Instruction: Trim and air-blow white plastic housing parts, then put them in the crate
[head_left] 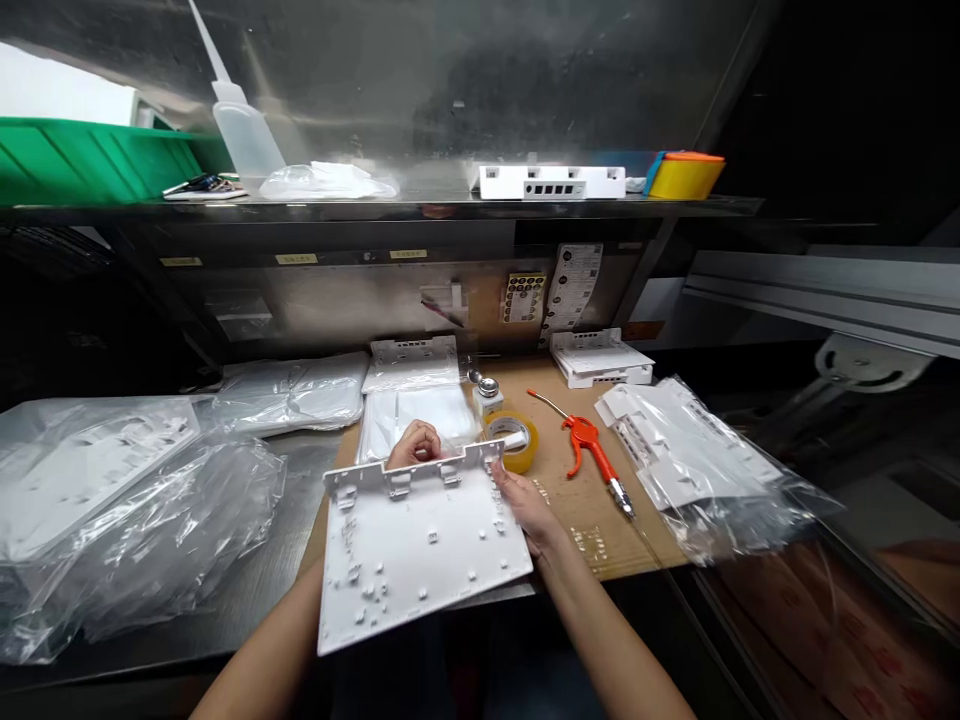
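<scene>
Far left of my grip, a green bin is standing on the steel shelf. Below it, a bagged white part is lying in crumpled plastic on the steel bench. Nearer my left hand, flat clear bags are lying stacked. At centre, the white panel is tilting in front of me, over the near edge of the cardboard; my right hand is pinching its right edge, thumb on the front face. Just beyond that hand, a tape roll is lying flat. Further right, an orange air gun is resting on the cardboard, and bagged white parts are overhanging its right edge. A metal rail is running off at far right.

The frame is cutting off the bin at left. My left hand's fingers are curling behind the panel's upper edge; I cannot tell whether they are gripping anything. The panel is hiding my right fingertips. Shelf labels are showing too small to read. The lower right is sinking into darkness.
</scene>
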